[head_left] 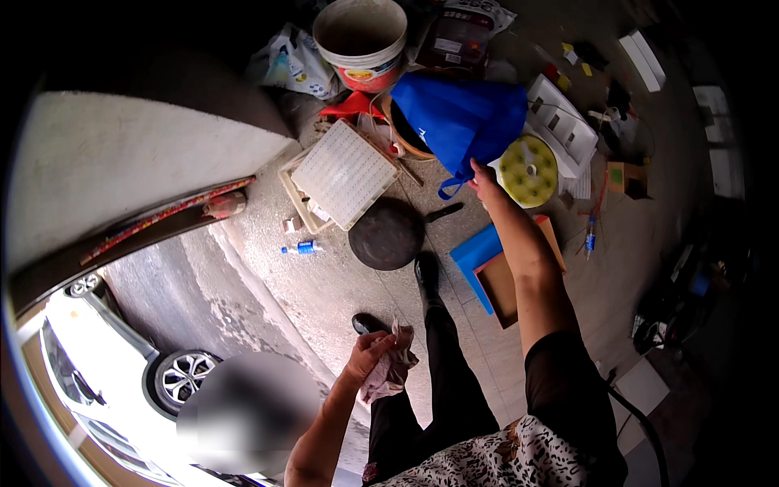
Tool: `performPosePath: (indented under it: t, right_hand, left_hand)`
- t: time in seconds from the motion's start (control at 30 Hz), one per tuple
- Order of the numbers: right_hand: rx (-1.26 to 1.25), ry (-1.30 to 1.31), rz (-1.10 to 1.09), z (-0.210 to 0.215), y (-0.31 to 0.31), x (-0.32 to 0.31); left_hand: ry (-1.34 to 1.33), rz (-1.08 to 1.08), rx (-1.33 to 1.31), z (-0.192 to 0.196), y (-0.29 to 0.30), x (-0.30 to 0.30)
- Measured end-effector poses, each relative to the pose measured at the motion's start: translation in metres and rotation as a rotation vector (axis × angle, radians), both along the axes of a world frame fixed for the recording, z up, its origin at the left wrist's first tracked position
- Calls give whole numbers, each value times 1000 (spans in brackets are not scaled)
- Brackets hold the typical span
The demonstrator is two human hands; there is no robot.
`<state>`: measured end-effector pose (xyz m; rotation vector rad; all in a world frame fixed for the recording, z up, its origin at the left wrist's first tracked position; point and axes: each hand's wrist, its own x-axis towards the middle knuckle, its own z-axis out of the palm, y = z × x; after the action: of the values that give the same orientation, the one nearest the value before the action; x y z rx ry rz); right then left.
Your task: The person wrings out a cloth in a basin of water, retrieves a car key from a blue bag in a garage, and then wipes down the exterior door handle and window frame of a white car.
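My left hand (372,351) is raised near my waist and clutches a crumpled pale cloth (389,369) that hangs down from the fingers. My right hand (485,187) reaches far forward, its fingers at the lower edge of a blue fabric bag (462,118) and right beside a round yellow pad (529,169). The bag's strap loop (449,191) dangles just left of that hand. Whether the fingers pinch the bag's edge is hard to tell. My dark trousers and black shoes (428,272) show below.
On the concrete floor lie a white perforated tray (345,172), a dark round pan (387,234), a small blue bottle (302,248), a blue board (479,260) with a brown panel. A white bucket (361,40) stands beyond. A white car (97,357) is at lower left.
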<state>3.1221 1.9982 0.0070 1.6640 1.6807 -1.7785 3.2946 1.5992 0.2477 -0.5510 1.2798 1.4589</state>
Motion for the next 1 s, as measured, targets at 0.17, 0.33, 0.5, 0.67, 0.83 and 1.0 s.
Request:
performPosePath:
  t: [0.17, 0.33, 0.5, 0.67, 0.83, 1.0]
  right_hand:
    - [1039, -99, 255, 30, 49, -29]
    - [1130, 327, 650, 155, -31, -63]
    - [1213, 656, 1037, 276, -92, -41]
    - [1054, 938, 1346, 379, -187, 26]
    - [857, 974, 1515, 460, -310, 73]
    - [642, 915, 1675, 487, -448, 124]
  left_hand:
    - [248, -183, 14, 14, 24, -12]
    - [428, -122, -71, 46, 0, -20]
    - [583, 23, -15, 76, -32, -16]
    - [750, 96, -42, 124, -89, 2]
    - [1004, 114, -257, 150, -187, 37]
    - [941, 84, -392, 184, -289, 88]
